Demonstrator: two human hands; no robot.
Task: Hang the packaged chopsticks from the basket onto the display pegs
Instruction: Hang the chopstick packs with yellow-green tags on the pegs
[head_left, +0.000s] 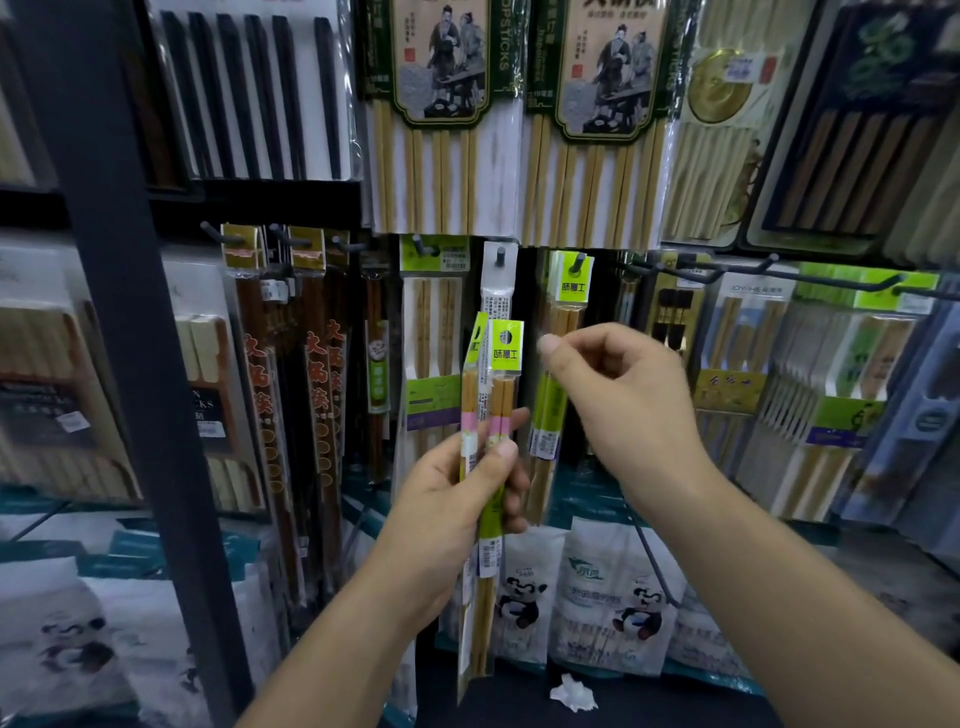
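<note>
The left hand (457, 499) is raised in front of the display, its fingers (503, 451) clenched around two packs of chopsticks (506, 351), thumb pressed on the front just under the pink bands. The two slim packs stand nearly upright and side by side. Their green header cards with punched holes rise above the fingers, and their lower ends hang down past the wrist. The right hand (623, 395) is up and to the right of those headers, apart from them, its fingers curled and the thumb tip (548, 345) brought against the forefinger. It is blurred, so I cannot tell whether it pinches anything. Right behind that thumb, a matching green-headed pack (571, 291) hangs on a peg (575, 266) above the right fingers. Straight above the left fingers, a white-headed pack (497, 291) hangs on its own peg (500, 255). Higher still are wide packs of pale bamboo chopsticks (441, 156). Well to the left of the left hand stands a dark upright post (130, 312). Below both wrists lean white bags printed with pandas (613, 597), and a crumpled white scrap (574, 693) lies beneath the right forearm.
</note>
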